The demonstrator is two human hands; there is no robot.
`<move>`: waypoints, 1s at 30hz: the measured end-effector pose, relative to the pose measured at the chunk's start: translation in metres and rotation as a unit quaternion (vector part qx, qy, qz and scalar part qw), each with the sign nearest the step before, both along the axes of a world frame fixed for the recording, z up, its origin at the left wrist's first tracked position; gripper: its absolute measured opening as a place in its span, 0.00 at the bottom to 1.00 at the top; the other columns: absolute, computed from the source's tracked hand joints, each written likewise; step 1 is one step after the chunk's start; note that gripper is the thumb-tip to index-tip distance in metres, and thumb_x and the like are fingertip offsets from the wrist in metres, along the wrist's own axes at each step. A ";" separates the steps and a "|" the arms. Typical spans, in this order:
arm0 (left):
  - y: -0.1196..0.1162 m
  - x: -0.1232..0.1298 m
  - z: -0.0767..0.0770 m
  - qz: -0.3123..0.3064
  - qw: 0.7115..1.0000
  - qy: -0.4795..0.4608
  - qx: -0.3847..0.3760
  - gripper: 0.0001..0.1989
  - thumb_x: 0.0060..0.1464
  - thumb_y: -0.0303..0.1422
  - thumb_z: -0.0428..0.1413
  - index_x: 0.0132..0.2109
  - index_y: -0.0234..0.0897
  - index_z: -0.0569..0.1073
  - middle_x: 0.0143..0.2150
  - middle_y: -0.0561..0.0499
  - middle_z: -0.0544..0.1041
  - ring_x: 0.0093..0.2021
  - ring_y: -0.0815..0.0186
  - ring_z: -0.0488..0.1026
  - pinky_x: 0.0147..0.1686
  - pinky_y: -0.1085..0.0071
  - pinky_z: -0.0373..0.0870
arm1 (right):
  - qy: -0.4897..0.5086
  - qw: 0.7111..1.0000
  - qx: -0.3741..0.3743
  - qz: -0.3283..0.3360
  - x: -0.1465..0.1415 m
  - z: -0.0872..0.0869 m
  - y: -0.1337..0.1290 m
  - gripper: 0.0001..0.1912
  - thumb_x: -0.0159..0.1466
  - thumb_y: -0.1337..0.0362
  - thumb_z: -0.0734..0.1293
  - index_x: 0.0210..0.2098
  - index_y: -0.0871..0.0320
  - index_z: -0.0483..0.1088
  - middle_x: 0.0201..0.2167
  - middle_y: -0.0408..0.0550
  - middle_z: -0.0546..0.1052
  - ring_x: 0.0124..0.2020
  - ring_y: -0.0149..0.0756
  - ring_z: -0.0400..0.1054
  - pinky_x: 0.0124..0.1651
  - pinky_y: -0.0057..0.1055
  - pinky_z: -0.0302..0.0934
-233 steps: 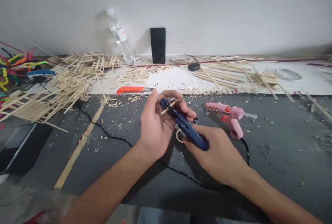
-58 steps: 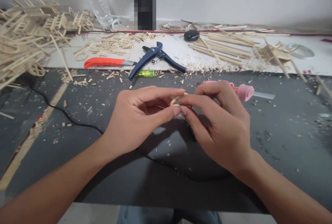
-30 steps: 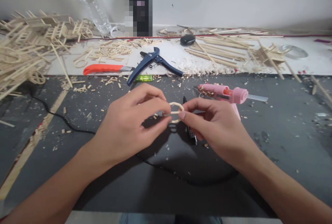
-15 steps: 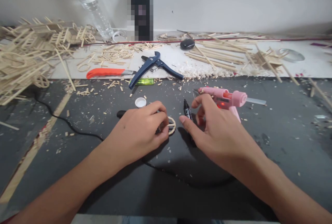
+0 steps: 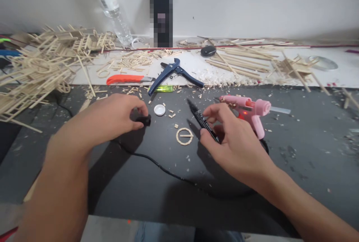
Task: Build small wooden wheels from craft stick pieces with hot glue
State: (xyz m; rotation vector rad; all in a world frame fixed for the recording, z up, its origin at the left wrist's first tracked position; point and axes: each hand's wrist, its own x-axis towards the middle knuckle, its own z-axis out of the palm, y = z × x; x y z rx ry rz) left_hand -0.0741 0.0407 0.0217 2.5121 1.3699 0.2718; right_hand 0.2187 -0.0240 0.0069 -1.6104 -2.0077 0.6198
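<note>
Between thumb and fingers, my left hand [image 5: 114,117] pinches a black marker cap [image 5: 144,120]. My right hand [image 5: 228,133] grips an uncapped black marker [image 5: 202,119], its tip pointing up and to the left. On the dark table between the hands lies a small ring of wooden pieces [image 5: 177,140] with one short stick across part of its inside. Just above it are a few tiny wood bits [image 5: 172,114] and a white bottle cap [image 5: 159,110]. A pink glue gun [image 5: 254,111] with a lit red light lies beyond my right hand.
A blue cutter tool [image 5: 171,71] and an orange utility knife [image 5: 126,79] lie farther back. Wooden stick structures [image 5: 36,66] are heaped at the left. A clear bottle [image 5: 117,18] leans on the wall. A black cord [image 5: 162,166] crosses the table.
My left hand has left the wooden ring and moved left, taking hold of the marker cap. My right hand has closed on the marker and tilted it up.
</note>
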 end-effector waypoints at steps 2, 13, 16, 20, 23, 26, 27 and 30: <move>-0.001 0.003 -0.001 0.030 0.998 0.053 -0.016 0.09 0.45 0.28 0.64 0.34 0.49 0.78 0.30 0.55 0.80 0.26 0.60 0.75 0.22 0.69 0.62 | 0.023 0.999 -0.017 0.027 -0.001 0.001 -0.002 0.09 0.63 0.65 0.64 0.43 0.55 0.65 0.29 0.41 0.75 0.22 0.31 0.65 0.26 0.29 0.56; -0.012 0.028 0.014 -0.034 0.999 -0.012 -0.034 0.11 0.49 0.30 0.60 0.40 0.48 0.79 0.38 0.58 0.83 0.38 0.62 0.78 0.36 0.69 0.69 | 0.021 0.996 -0.002 0.082 -0.009 -0.004 -0.006 0.07 0.59 0.69 0.65 0.38 0.55 0.69 0.29 0.38 0.75 0.28 0.31 0.66 0.30 0.30 0.55; -0.017 0.035 0.016 -0.042 0.998 -0.027 -0.038 0.09 0.48 0.30 0.60 0.39 0.48 0.79 0.37 0.57 0.82 0.36 0.61 0.77 0.34 0.69 0.68 | 0.026 0.996 -0.003 0.080 -0.010 -0.002 -0.006 0.08 0.59 0.69 0.65 0.38 0.55 0.71 0.29 0.38 0.76 0.28 0.31 0.67 0.31 0.30 0.56; -0.019 0.042 0.017 -0.066 0.995 -0.054 -0.046 0.08 0.50 0.28 0.59 0.37 0.46 0.78 0.37 0.55 0.82 0.36 0.62 0.77 0.34 0.69 0.67 | 0.034 0.995 0.010 0.097 -0.009 -0.002 -0.006 0.08 0.60 0.70 0.66 0.39 0.55 0.72 0.32 0.40 0.78 0.30 0.32 0.69 0.32 0.30 0.58; -0.018 0.044 0.017 -0.087 0.992 -0.071 -0.052 0.07 0.55 0.31 0.59 0.40 0.46 0.79 0.38 0.54 0.83 0.36 0.62 0.77 0.33 0.70 0.67 | 0.046 0.992 0.046 0.107 -0.007 -0.003 -0.005 0.09 0.63 0.70 0.66 0.43 0.56 0.73 0.35 0.43 0.79 0.33 0.33 0.72 0.34 0.30 0.60; -0.015 0.045 0.016 -0.093 0.990 -0.100 -0.035 0.08 0.59 0.34 0.59 0.44 0.46 0.81 0.40 0.53 0.84 0.37 0.62 0.79 0.35 0.70 0.68 | 0.066 0.990 0.064 0.109 -0.003 -0.003 -0.003 0.10 0.66 0.69 0.65 0.46 0.57 0.74 0.38 0.44 0.81 0.37 0.35 0.74 0.38 0.30 0.62; -0.015 0.045 0.016 -0.094 0.989 -0.114 -0.023 0.08 0.60 0.34 0.59 0.45 0.46 0.81 0.40 0.52 0.84 0.38 0.62 0.79 0.37 0.70 0.68 | 0.076 0.990 0.051 0.104 -0.002 -0.002 -0.001 0.10 0.67 0.68 0.64 0.46 0.56 0.74 0.39 0.44 0.81 0.38 0.35 0.74 0.38 0.30 0.62; -0.014 0.049 0.013 -0.106 0.985 -0.133 0.005 0.08 0.61 0.32 0.59 0.46 0.43 0.81 0.41 0.51 0.83 0.39 0.63 0.79 0.39 0.70 0.68 | 0.129 0.988 -0.042 0.075 0.002 -0.002 0.002 0.09 0.70 0.63 0.64 0.46 0.54 0.75 0.37 0.43 0.81 0.37 0.35 0.73 0.38 0.31 0.61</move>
